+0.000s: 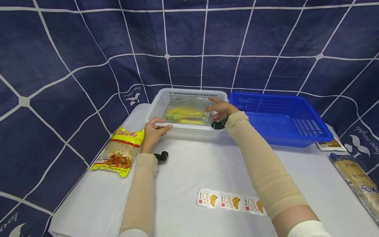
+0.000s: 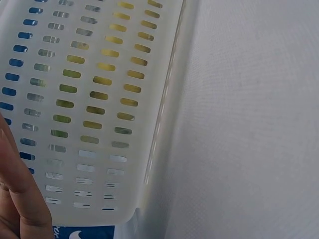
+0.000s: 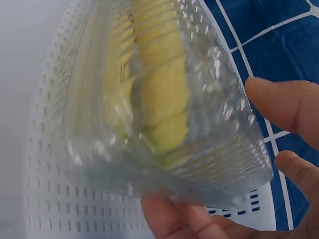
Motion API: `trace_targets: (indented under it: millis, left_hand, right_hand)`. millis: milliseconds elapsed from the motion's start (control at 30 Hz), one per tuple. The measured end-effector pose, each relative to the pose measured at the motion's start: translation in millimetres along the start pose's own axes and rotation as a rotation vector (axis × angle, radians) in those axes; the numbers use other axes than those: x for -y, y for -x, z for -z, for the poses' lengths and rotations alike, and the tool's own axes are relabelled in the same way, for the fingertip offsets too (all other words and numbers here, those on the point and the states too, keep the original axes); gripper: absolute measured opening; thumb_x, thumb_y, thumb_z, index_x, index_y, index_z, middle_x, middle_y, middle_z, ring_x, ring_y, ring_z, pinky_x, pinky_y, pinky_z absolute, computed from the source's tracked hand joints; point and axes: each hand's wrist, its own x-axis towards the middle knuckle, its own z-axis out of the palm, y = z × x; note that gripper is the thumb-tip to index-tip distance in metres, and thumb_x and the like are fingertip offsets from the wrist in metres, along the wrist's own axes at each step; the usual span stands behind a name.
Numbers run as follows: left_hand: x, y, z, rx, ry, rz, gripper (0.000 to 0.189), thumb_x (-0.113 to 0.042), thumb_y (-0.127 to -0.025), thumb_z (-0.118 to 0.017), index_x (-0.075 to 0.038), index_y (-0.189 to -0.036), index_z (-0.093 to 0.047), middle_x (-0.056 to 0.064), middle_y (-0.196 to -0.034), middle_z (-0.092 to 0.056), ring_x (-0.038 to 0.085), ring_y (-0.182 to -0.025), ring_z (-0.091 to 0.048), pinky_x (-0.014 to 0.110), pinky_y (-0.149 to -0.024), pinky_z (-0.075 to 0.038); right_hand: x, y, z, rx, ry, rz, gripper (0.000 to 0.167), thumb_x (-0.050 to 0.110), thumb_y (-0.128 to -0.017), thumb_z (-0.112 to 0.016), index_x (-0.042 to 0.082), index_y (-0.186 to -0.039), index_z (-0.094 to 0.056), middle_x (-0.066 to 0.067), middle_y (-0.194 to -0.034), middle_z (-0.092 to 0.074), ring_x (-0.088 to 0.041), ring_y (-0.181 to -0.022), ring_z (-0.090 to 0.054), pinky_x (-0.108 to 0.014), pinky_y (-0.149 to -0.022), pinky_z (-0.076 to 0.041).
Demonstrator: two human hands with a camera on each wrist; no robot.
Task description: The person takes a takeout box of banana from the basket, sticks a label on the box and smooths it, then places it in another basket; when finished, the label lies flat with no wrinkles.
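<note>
A clear plastic box [image 1: 171, 108] with yellow-green bananas [image 1: 186, 113] inside lies in the white basket [image 1: 192, 126]. My right hand [image 1: 220, 108] is at the box's right end, its fingers spread. In the right wrist view, two fingertips [image 3: 172, 216] touch the box's lower edge, while other fingers stand just off its side; the box [image 3: 199, 149] looks blurred. With thumb and fingers, my left hand [image 1: 154, 131] grips the basket's near-left rim. Only part of this hand [image 2: 20, 199] shows in the left wrist view, beside the basket's slotted wall [image 2: 99, 164].
A blue basket [image 1: 275, 140] stands right of the white one. A yellow food bag [image 1: 119, 151] lies at left. On the near table is a strip of banana labels [image 1: 228, 200]. More packages [image 1: 358, 184] lie along the right edge; a dark patterned cloth hangs behind.
</note>
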Motion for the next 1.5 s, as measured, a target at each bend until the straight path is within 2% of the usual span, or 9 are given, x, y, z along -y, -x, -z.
trace_targets:
  millis: [133, 367, 433, 633, 867, 1033, 1233, 1400, 1500]
  left_hand:
    - [0.3, -0.5, 0.6, 0.001, 0.005, 0.0, 0.027, 0.003, -0.09, -0.086, 0.004, -0.107, -0.066, -0.01, -0.065, -0.069, 0.004, -0.057, -0.063, 0.017, -0.056, -0.052]
    - [1.3, -1.2, -0.1, 0.001, 0.015, -0.014, 0.026, 0.005, -0.089, -0.086, 0.004, -0.104, -0.065, -0.01, -0.063, -0.069, 0.005, -0.055, -0.062, 0.017, -0.055, -0.051]
    - [1.1, -1.1, -0.1, 0.0, 0.011, -0.012, 0.025, 0.004, -0.089, -0.086, 0.003, -0.104, -0.066, -0.01, -0.064, -0.069, 0.004, -0.055, -0.062, 0.017, -0.056, -0.051]
    - [1.2, -0.8, -0.1, -0.003, -0.004, -0.004, 0.025, 0.004, -0.089, -0.086, 0.002, -0.104, -0.066, -0.011, -0.065, -0.069, 0.004, -0.056, -0.062, 0.017, -0.057, -0.052]
    - [0.9, -0.4, -0.4, 0.006, 0.0, -0.01, 0.025, 0.003, -0.089, -0.086, 0.003, -0.104, -0.065, -0.01, -0.065, -0.07, 0.004, -0.057, -0.063, 0.018, -0.057, -0.052]
    - [0.5, -0.7, 0.3, 0.005, 0.004, -0.003, 0.024, 0.003, -0.089, -0.086, 0.002, -0.104, -0.067, -0.009, -0.066, -0.07, 0.004, -0.057, -0.064, 0.018, -0.057, -0.053]
    - [1.5, -1.8, 1.2, 0.008, 0.011, -0.003, 0.022, 0.003, -0.089, -0.086, -0.008, -0.099, -0.069, -0.009, -0.065, -0.07, 0.004, -0.057, -0.064, 0.017, -0.057, -0.053]
    - [2.5, -2.6, 1.4, 0.011, 0.028, -0.01, 0.023, 0.005, -0.089, -0.085, -0.009, -0.097, -0.069, -0.009, -0.064, -0.07, 0.004, -0.056, -0.064, 0.017, -0.056, -0.053]
    - [2.2, -2.3, 0.8, 0.004, 0.032, -0.011, 0.024, 0.006, -0.088, -0.086, -0.008, -0.097, -0.069, -0.009, -0.064, -0.07, 0.004, -0.055, -0.063, 0.017, -0.055, -0.053]
  right_hand:
    - [0, 0.0, -2, 0.008, -0.019, 0.016, 0.092, 0.009, -0.107, -0.063, 0.029, -0.176, -0.004, -0.02, -0.177, -0.017, -0.048, -0.148, -0.04, -0.035, -0.081, -0.059]
    - [1, 2.3, -8, 0.008, -0.002, 0.062, 0.091, 0.008, -0.106, -0.064, 0.026, -0.176, -0.009, -0.019, -0.172, -0.026, -0.033, -0.114, -0.048, -0.031, -0.078, -0.058]
    - [2, 3.2, -9, -0.003, 0.0, 0.074, 0.09, 0.009, -0.105, -0.065, 0.025, -0.176, -0.011, -0.02, -0.172, -0.027, -0.033, -0.115, -0.049, -0.031, -0.076, -0.058]
    - [4, 6.7, -11, -0.034, -0.029, 0.073, 0.089, 0.007, -0.102, -0.069, 0.026, -0.174, -0.021, -0.016, -0.174, -0.023, -0.042, -0.134, -0.046, -0.032, -0.075, -0.059]
    - [0, 10.7, -12, -0.071, -0.047, 0.121, 0.087, 0.004, -0.099, -0.071, 0.024, -0.172, -0.027, -0.016, -0.172, -0.024, -0.033, -0.113, -0.048, -0.033, -0.076, -0.06]
    - [-2, 15.7, -10, -0.093, -0.077, 0.154, 0.085, 0.004, -0.101, -0.07, 0.023, -0.171, -0.027, -0.019, -0.172, -0.024, -0.04, -0.13, -0.049, -0.034, -0.08, -0.061]
    - [-4, 26.7, -3, -0.109, -0.127, 0.182, 0.082, 0.005, -0.103, -0.069, 0.024, -0.171, -0.027, -0.024, -0.165, -0.035, -0.038, -0.132, -0.049, -0.033, -0.084, -0.063]
    - [-4, 39.7, 5, -0.114, -0.129, 0.207, 0.082, 0.004, -0.105, -0.066, 0.025, -0.172, -0.025, -0.024, -0.167, -0.032, -0.043, -0.143, -0.046, -0.035, -0.089, -0.063]
    - [-3, 48.7, 10, -0.118, -0.125, 0.229, 0.082, 0.003, -0.104, -0.067, 0.024, -0.172, -0.025, -0.025, -0.167, -0.032, -0.044, -0.141, -0.048, -0.036, -0.091, -0.063]
